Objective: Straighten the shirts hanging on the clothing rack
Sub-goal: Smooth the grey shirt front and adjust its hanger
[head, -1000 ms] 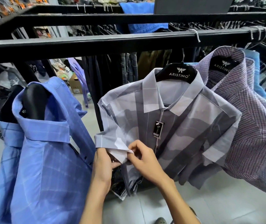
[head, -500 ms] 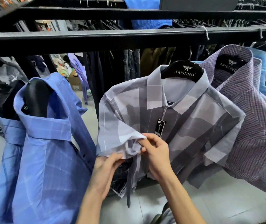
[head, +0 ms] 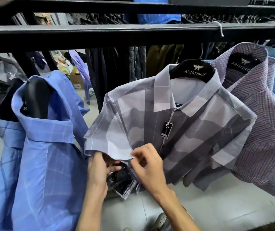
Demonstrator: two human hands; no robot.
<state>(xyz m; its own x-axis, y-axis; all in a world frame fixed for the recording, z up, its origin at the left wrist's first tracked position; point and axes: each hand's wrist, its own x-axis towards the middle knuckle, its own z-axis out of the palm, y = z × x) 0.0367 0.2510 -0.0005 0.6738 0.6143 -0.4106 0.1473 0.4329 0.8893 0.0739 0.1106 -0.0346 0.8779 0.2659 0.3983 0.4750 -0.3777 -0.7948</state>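
Midway, by the look of it: beneath the black rail (head: 133, 33), your left hand (head: 98, 170) grips the sleeve hem of the grey patterned shirt (head: 191, 130) from below, your right hand (head: 147, 165) pinching its fold. That shirt hangs mid-rail and askew; the blue shirt (head: 40, 155) and purple checked shirt (head: 263, 124) flanking it also sit crooked, seemingly awaiting attention.

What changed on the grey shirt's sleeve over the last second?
The sleeve hem, bunched half a second ago, is spread flat again. The right hand pinches its edge; the left hand sits beneath. The grey shirt stayed on its hanger, neighbouring shirts unmoved.
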